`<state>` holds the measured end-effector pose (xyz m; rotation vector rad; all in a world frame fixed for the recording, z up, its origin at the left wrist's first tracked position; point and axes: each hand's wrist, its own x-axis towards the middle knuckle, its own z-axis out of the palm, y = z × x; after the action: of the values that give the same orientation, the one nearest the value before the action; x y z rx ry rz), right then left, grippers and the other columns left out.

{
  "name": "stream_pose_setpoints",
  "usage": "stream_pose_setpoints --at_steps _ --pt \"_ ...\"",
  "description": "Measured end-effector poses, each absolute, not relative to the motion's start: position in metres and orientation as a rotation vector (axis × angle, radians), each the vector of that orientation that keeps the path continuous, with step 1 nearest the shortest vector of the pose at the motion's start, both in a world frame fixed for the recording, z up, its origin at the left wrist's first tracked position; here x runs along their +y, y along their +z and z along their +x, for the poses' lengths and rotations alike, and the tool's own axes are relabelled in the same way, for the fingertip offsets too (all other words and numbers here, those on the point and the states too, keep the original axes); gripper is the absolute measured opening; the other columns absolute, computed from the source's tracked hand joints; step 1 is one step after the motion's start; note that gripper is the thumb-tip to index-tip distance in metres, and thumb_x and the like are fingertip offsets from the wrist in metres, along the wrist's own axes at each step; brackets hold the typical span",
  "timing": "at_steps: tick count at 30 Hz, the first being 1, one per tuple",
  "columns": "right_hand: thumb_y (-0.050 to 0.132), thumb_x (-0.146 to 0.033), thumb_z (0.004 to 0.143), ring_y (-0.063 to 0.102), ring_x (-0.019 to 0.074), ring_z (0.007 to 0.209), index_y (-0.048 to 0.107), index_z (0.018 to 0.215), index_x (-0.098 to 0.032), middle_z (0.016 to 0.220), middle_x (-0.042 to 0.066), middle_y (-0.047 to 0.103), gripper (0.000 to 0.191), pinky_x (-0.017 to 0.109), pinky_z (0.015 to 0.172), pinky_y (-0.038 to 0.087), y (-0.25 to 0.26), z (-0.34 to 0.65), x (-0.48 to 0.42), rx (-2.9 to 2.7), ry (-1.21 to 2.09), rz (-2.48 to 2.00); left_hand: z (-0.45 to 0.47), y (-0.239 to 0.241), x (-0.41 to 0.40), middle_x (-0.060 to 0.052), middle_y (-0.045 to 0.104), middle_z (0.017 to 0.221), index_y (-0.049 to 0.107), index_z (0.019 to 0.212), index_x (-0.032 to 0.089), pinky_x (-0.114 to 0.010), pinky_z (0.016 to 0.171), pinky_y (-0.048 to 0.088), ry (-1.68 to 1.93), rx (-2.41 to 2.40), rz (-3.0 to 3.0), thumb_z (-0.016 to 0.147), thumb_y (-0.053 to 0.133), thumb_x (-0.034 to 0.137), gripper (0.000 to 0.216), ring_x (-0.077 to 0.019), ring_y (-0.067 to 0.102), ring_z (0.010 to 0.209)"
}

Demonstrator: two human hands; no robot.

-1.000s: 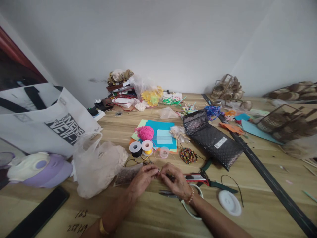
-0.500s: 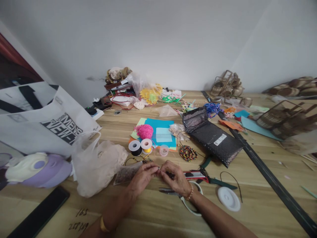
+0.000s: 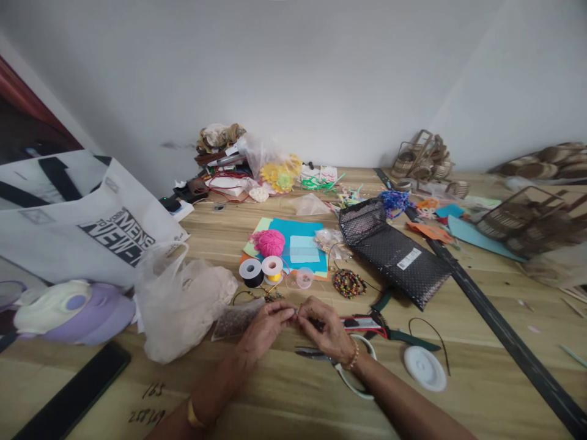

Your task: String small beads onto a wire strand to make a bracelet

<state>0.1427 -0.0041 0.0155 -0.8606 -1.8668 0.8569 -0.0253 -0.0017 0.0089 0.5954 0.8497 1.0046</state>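
My left hand [image 3: 269,322] and my right hand [image 3: 324,327] meet fingertip to fingertip over the table, both pinched closed. Between the fingertips is something tiny and pale, too small to name. Under my right wrist lie scissors [image 3: 343,369] with white handles, blades pointing left. A red utility knife [image 3: 364,323] and green-handled pliers [image 3: 410,337] rest just right of that hand. Beside my left hand is a clear bag of small dark beads [image 3: 235,319]. Beyond the hands stand a black thread spool [image 3: 251,274], a yellow thread spool [image 3: 273,269], and a small clear round container [image 3: 305,278].
A multicoloured bead strand [image 3: 349,283], a black bubble mailer [image 3: 397,253] and a white round lid [image 3: 425,368] lie to the right. Pink yarn [image 3: 269,242] sits on blue sheets [image 3: 298,228]. At left are a plastic bag [image 3: 181,305], a phone [image 3: 73,391] and a tote bag [image 3: 92,226].
The view has shifted very slightly, so things appear a little further right. Both hands keep the same pinched pose with no other visible change.
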Motion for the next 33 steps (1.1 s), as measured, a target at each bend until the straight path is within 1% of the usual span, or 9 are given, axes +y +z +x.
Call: stream_pose_setpoints --at_steps 10,14,21,25,29,33 --pt "0.053 -0.018 0.089 0.054 0.0149 0.069 0.057 0.076 -0.018 0.073 0.003 0.057 0.013 0.026 0.064 0.044 0.014 0.144 -0.003 -1.885 0.866 -0.832 -0.027 0.001 -0.001 -0.003 0.069 0.069 0.073 0.071 0.014 -0.027 0.07 0.042 0.987 0.877 0.69 0.055 0.085 0.026 0.023 -0.0155 0.059 0.068" --pt "0.053 -0.019 0.089 0.055 0.0149 0.068 0.057 0.076 -0.017 0.073 0.003 0.058 0.014 0.027 0.064 0.044 0.014 0.144 -0.003 -1.874 0.862 -0.845 -0.028 -0.001 -0.001 -0.003 0.069 0.069 0.072 0.071 0.014 -0.028 0.072 0.043 0.973 0.853 0.628 0.055 0.086 0.027 0.025 -0.0154 0.06 0.068" --pt "0.053 -0.019 0.089 0.054 0.0148 0.067 0.058 0.077 -0.018 0.072 0.003 0.058 0.013 0.026 0.062 0.044 0.016 0.144 -0.003 -1.859 0.85 -0.802 -0.029 -0.001 -0.001 -0.003 0.068 0.069 0.071 0.07 0.013 -0.03 0.075 0.046 0.983 0.825 0.544 0.053 0.086 0.022 0.024 -0.0153 0.061 0.069" --pt "0.053 -0.019 0.089 0.054 0.0148 0.067 0.057 0.077 -0.018 0.073 0.003 0.058 0.013 0.026 0.062 0.044 0.019 0.144 -0.003 -1.866 0.847 -0.813 -0.029 0.002 -0.002 -0.002 0.068 0.067 0.071 0.07 0.014 -0.028 0.073 0.045 0.954 0.873 0.643 0.055 0.084 0.023 0.022 -0.0148 0.061 0.068" --pt "0.052 -0.021 0.09 0.054 0.015 0.067 0.057 0.077 -0.019 0.073 0.003 0.057 0.014 0.027 0.062 0.044 0.019 0.145 -0.003 -1.866 0.846 -0.825 -0.028 0.007 -0.002 0.0 0.069 0.066 0.071 0.068 0.015 -0.025 0.068 0.044 0.953 1.019 0.823 0.054 0.083 0.021 0.02 -0.0131 0.06 0.065" --pt "0.053 -0.021 0.09 0.054 0.0152 0.068 0.058 0.077 -0.018 0.074 0.003 0.058 0.014 0.027 0.063 0.044 0.016 0.145 -0.003 -1.85 0.858 -0.84 -0.027 0.012 -0.004 -0.001 0.07 0.067 0.07 0.067 0.016 -0.026 0.069 0.047 0.965 1.127 1.026 0.056 0.08 0.02 0.016 -0.0149 0.061 0.065"
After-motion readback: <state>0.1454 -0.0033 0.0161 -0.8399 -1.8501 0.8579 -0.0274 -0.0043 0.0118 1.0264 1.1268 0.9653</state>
